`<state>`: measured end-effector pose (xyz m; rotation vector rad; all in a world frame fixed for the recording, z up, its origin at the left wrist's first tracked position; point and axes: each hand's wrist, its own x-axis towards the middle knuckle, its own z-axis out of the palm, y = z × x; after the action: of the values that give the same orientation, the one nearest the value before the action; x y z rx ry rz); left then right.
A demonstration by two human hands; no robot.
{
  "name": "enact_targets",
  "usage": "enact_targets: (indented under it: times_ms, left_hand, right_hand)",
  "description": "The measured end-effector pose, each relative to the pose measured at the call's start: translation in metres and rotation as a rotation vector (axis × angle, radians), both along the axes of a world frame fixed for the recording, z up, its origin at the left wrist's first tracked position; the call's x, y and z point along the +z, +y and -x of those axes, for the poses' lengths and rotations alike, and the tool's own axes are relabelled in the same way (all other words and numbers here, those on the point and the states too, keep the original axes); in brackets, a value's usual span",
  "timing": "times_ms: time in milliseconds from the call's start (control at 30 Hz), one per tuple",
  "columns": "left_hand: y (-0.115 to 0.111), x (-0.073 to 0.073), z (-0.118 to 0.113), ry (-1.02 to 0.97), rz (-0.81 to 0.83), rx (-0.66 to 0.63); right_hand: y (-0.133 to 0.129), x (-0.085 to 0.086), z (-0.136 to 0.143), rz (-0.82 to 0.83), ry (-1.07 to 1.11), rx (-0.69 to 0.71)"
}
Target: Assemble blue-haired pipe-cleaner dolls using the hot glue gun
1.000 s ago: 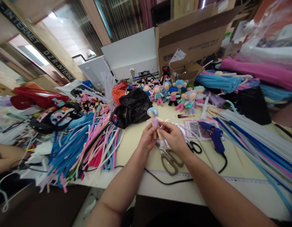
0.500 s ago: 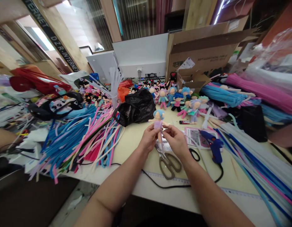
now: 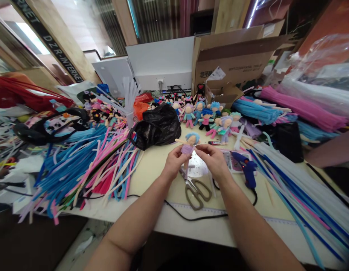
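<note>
A small pipe-cleaner doll (image 3: 188, 149) with blue hair and a lilac body is held up over the table, its head tilted to the right. My left hand (image 3: 173, 162) is closed around its lower body, thumb against the lilac part. At the doll's right side, my right hand (image 3: 213, 160) has its fingertips pinched together by the lilac wrap; exactly what they grip there is too small to make out. Just below the hands lie scissors (image 3: 197, 192) with brown handles, blades pointing away under the doll. A blue glue gun (image 3: 247, 169) rests right of my right hand.
Loose pipe cleaners (image 3: 75, 165) pile up on the left, and white and blue ones (image 3: 301, 188) lie at the right. A black plastic bag (image 3: 157, 126) sits behind my hands. Finished dolls (image 3: 206, 119) stand before a cardboard box (image 3: 233, 60). A black cord (image 3: 188, 218) crosses the front.
The doll has tipped from upright to leaning right, turned between both hands. My hands stay close together on it. The whole view has shifted slightly.
</note>
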<state>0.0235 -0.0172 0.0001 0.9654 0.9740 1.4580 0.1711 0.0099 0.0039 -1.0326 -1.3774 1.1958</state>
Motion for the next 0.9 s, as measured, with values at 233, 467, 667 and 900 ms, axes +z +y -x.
enact_targets:
  times_ms: [233,467,667,900]
  left_hand:
    - [-0.003,0.002,-0.003,0.045,0.026,-0.039]
    - [-0.004,0.004,-0.004,0.112,0.027,-0.046]
    - [-0.003,-0.002,-0.004,0.087,-0.011,-0.035]
    - [-0.002,-0.003,-0.005,0.113,-0.002,-0.006]
  right_hand:
    - [0.000,0.000,0.002,0.045,0.051,-0.007]
    - [0.000,-0.004,0.006,0.054,0.076,-0.047]
    - [-0.002,-0.001,0.009,0.101,0.123,-0.020]
    - [-0.003,0.001,0.011,0.165,0.189,-0.004]
